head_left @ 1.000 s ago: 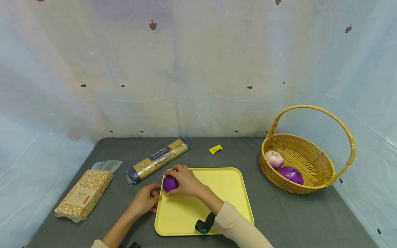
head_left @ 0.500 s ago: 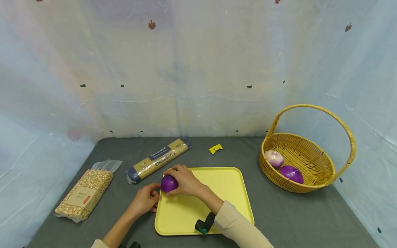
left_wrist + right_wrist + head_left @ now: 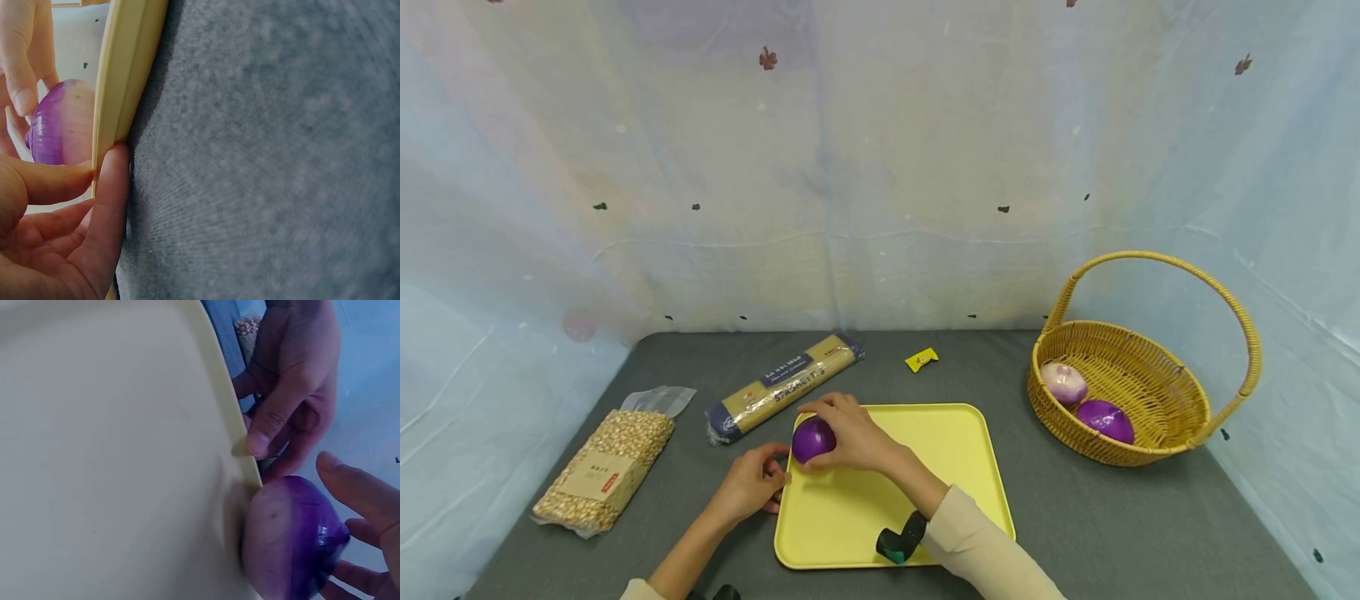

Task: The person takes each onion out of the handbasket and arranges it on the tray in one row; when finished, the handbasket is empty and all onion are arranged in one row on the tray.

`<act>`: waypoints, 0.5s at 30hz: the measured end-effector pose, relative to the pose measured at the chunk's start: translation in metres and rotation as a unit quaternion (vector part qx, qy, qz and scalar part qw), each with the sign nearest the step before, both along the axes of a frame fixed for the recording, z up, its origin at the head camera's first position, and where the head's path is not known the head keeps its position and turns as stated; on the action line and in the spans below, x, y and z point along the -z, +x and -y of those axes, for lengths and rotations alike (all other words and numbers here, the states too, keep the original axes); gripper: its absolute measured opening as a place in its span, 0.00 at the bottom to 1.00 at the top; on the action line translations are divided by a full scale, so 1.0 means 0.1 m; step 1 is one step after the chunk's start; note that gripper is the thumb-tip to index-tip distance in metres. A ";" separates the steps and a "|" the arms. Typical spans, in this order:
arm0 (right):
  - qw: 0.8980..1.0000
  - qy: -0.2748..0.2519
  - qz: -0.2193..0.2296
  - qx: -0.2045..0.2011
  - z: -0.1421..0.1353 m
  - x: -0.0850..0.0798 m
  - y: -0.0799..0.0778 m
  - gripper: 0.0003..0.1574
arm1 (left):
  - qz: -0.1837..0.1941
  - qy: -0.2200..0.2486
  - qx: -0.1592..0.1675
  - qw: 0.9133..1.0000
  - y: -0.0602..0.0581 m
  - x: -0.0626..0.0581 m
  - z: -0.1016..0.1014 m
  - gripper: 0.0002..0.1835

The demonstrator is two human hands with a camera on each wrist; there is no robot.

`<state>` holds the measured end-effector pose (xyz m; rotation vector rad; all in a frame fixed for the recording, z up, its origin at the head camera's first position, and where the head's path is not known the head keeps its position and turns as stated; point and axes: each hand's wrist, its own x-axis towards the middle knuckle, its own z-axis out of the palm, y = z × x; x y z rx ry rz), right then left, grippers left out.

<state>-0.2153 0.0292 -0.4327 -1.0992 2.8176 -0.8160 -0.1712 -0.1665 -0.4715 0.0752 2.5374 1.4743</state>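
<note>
Purple onion [image 3: 813, 440] was at the far left corner of the yellow tray [image 3: 850, 525].

The right hand [image 3: 853, 437] curled its fingers round the onion; the left hand [image 3: 747, 483] pinched the tray's left rim between thumb and fingers. Two more onions [image 3: 1105, 422] lay in the wicker basket [image 3: 1071, 442] on the bench [image 3: 1075, 533].
</note>
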 end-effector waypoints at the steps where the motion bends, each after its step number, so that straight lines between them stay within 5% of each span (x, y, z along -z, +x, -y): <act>1: 1.000 -0.005 0.002 -0.001 -0.01 -0.01 0.00 0.47 | -0.001 0.000 0.001 1.000 0.00 0.00 0.00 0.20; 15: 0.995 -0.095 0.013 0.004 -0.18 -0.19 0.01 0.37 | -0.009 0.000 0.005 1.000 0.00 0.02 0.00 0.20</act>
